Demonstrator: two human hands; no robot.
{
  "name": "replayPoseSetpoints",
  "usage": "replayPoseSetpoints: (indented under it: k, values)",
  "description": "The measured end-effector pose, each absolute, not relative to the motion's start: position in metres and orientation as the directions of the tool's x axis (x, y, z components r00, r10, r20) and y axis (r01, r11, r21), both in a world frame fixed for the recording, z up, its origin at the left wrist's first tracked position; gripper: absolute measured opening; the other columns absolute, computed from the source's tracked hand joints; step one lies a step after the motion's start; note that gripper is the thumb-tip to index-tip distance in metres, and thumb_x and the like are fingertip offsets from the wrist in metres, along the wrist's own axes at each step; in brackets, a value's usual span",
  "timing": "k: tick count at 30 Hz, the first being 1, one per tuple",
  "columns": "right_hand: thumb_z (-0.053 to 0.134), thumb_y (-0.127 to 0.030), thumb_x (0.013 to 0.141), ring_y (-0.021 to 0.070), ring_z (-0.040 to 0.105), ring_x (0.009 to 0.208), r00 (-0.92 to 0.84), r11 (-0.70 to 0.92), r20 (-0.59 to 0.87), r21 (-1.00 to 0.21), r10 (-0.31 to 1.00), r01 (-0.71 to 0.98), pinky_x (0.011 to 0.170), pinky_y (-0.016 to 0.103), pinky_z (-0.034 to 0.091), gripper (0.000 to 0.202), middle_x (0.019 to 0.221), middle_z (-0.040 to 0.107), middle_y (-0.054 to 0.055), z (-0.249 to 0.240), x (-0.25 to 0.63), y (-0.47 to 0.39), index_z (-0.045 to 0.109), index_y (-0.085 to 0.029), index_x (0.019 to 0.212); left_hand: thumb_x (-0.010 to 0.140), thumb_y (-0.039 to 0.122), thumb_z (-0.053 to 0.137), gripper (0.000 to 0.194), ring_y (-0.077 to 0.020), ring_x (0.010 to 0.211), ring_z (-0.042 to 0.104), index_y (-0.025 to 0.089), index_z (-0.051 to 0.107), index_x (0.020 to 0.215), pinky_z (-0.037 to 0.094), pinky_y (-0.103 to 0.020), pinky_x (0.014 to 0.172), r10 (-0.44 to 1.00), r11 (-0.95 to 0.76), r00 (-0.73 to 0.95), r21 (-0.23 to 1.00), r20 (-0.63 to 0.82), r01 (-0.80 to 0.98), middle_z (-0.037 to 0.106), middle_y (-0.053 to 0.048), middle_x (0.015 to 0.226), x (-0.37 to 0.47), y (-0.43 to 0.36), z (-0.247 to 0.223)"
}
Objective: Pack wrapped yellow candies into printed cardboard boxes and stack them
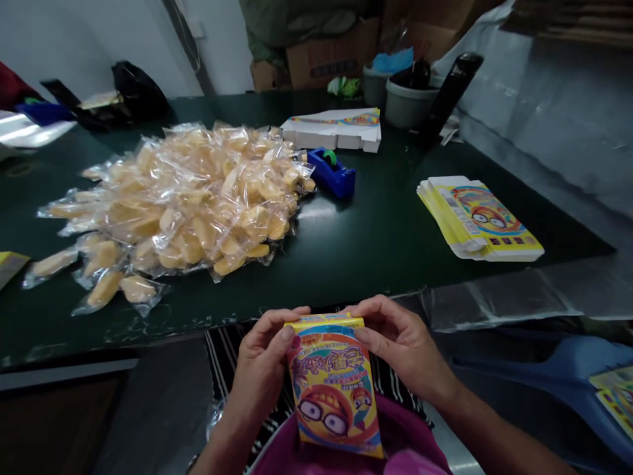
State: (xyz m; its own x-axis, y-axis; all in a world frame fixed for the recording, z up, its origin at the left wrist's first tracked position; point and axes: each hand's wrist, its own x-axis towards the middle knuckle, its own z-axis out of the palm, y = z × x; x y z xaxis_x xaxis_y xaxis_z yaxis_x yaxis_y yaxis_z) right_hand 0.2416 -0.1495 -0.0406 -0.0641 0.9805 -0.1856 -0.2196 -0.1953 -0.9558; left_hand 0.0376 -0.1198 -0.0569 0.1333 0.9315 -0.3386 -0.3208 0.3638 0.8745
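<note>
A yellow printed cardboard box with a cartoon face in glasses is held over the lap, just in front of the table edge. My left hand grips its upper left corner, thumb on the front face. At the upper right corner my right hand pinches the box, thumb also on the front and fingers behind. The box's top end faces the table; whether its flap is fully closed I cannot tell. Beyond it lies a large heap of yellowish pieces in clear plastic wrappers.
On the dark green table stands a blue tape dispenser beside the heap. Flat yellow cartons are stacked at the right, white cartons behind. Grey buckets stand at the back. A blue plastic chair is at the lower right.
</note>
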Motion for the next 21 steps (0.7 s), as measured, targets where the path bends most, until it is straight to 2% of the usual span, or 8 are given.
replayPoseSetpoints:
  k: [3,5,8,11,17,21]
  values:
    - [0.078,-0.045,0.078,0.0202,0.070,0.089,-0.032,-0.202,-0.200,-0.958,0.979,-0.205,0.078,0.031,0.058,0.028,0.095,0.075,0.005,-0.042,0.241,-0.145,0.065,-0.022,0.088,0.077,0.041,0.077,0.024,-0.0195,0.089,0.070,0.022,0.073,0.091,0.055,-0.026,0.078,0.962,0.269,0.004,0.951,-0.272,-0.155,0.076,-0.005,0.100,0.039,-0.122,-0.061]
    - [0.079,-0.045,0.076,0.0206,0.071,0.087,-0.030,-0.226,-0.225,-0.954,0.974,-0.197,0.076,0.031,0.059,0.030,0.093,0.075,0.005,-0.044,0.242,-0.146,0.065,-0.022,0.088,0.081,0.042,0.073,0.025,-0.0195,0.089,0.070,0.020,0.073,0.094,0.055,-0.026,0.078,0.970,0.243,-0.010,0.969,-0.244,-0.050,0.076,-0.006,0.101,0.038,-0.126,-0.066]
    - [0.080,-0.044,0.074,0.0200,0.070,0.085,-0.039,-0.249,-0.246,-0.951,0.969,-0.182,0.075,0.030,0.059,0.029,0.091,0.075,0.005,-0.046,0.244,-0.147,0.067,-0.022,0.087,0.084,0.043,0.069,0.026,-0.0217,0.094,0.070,0.020,0.071,0.096,0.055,-0.029,0.080,0.961,0.275,0.047,0.959,-0.272,-0.066,0.075,-0.008,0.109,0.037,-0.128,-0.072]
    - [0.080,-0.045,0.074,0.0200,0.070,0.083,-0.042,-0.266,-0.263,-0.949,0.964,-0.170,0.072,0.030,0.058,0.029,0.088,0.075,0.005,-0.049,0.248,-0.145,0.068,-0.022,0.086,0.084,0.043,0.068,0.024,-0.0217,0.092,0.069,0.021,0.070,0.093,0.055,-0.029,0.080,0.950,0.306,0.087,0.949,-0.299,-0.077,0.075,-0.007,0.104,0.039,-0.126,-0.073]
    - [0.080,-0.047,0.073,0.0191,0.069,0.081,-0.051,-0.254,-0.249,-0.942,0.967,-0.217,0.072,0.029,0.055,0.032,0.086,0.074,0.003,-0.058,0.245,-0.142,0.066,-0.020,0.083,0.075,0.052,0.074,0.033,-0.0207,0.081,0.068,0.021,0.076,0.084,0.055,-0.024,0.071,0.962,0.275,-0.008,0.959,-0.275,0.064,0.075,-0.004,0.088,0.041,-0.122,-0.062]
    - [0.080,-0.043,0.072,0.0161,0.066,0.075,-0.239,-0.236,-0.183,-0.948,0.954,-0.215,0.068,0.028,0.052,0.033,0.084,0.071,0.002,-0.053,0.255,-0.117,0.065,-0.019,0.087,0.063,0.054,0.082,0.038,-0.0224,0.079,0.067,0.020,0.078,0.078,0.056,-0.024,0.068,0.957,0.289,-0.024,0.957,-0.289,-0.013,0.075,-0.005,0.084,0.031,-0.107,-0.064]
